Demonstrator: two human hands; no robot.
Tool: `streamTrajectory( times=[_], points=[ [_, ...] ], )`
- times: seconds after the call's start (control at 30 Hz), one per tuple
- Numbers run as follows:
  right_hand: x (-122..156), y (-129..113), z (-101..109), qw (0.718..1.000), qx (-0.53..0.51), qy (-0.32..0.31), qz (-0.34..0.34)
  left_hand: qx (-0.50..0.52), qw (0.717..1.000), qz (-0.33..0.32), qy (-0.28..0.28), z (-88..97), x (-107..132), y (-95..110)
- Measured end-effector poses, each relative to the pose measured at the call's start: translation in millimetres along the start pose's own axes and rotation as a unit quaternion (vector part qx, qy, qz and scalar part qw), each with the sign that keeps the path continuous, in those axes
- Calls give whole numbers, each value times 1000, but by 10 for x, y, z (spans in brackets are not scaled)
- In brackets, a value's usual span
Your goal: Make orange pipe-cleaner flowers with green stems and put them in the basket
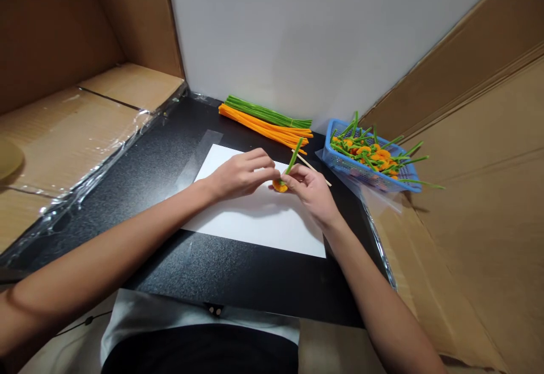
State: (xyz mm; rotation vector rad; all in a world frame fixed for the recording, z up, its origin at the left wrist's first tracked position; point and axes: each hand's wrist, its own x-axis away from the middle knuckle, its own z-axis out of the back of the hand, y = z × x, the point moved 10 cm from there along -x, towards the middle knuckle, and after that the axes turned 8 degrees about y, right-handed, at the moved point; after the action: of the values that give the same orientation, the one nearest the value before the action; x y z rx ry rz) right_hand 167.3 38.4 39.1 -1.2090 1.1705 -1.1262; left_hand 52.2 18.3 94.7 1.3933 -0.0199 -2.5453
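Between my hands, over a white sheet of paper [255,218], is a small pipe-cleaner flower with an orange coiled head [280,186] and a green stem [294,156] slanting up and to the right. My right hand [312,191] pinches it from the right with thumb and fingers. From the left, my left hand [246,174] has its fingertips closed at the flower's edge, partly covering it. A thin wooden stick [312,168] lies just behind my right hand, partly off the paper.
Bundled green pipe cleaners [266,112] and orange pipe cleaners [263,126] lie along the wall. At the right, a blue basket [369,177] holds several orange and green pieces, some stems sticking out. Cardboard panels [480,153] flank the black table [204,266].
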Motion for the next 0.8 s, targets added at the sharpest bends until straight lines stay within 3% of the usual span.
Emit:
streamTrajectory(
  times=[0.1,0.2,0.33,0.47,0.57,0.7,0.8],
  points=[
    [17,-212,158,984,77,82,139,73,982,168,55,21,60,-268],
    [71,-278,177,968,114,92,205,157,940,292,77,-39,117,-386],
    [190,-410,161,933,180,112,291,214,885,405,83,-134,189,-446],
    [332,-544,101,886,249,137,367,294,822,478,96,-298,300,-440],
    [367,-522,90,880,249,158,373,306,797,504,129,-349,377,-416],
    [280,-352,122,915,182,181,312,239,810,511,157,-288,435,-397],
    [191,-227,163,940,121,202,248,256,803,511,172,-279,452,-397]
  ],
)
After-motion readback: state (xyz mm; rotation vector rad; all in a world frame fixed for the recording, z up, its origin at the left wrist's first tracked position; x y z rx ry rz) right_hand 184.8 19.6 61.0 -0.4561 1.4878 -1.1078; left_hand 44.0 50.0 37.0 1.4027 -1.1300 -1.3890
